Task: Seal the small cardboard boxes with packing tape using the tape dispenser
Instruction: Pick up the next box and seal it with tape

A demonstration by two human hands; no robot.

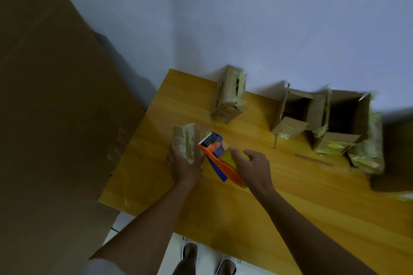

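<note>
left hand [183, 163] grips a small taped box [186, 142] near the left edge of the wooden table [290, 207]. right hand [252, 166] grips the orange and blue tape dispenser [218, 158], its head just beside the box. open boxes [317, 116] sit at the far right.

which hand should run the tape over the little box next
Right. The right hand already grips the tape dispenser, its blade end right beside the small box. The left hand is busy holding that box steady on the table.
</note>
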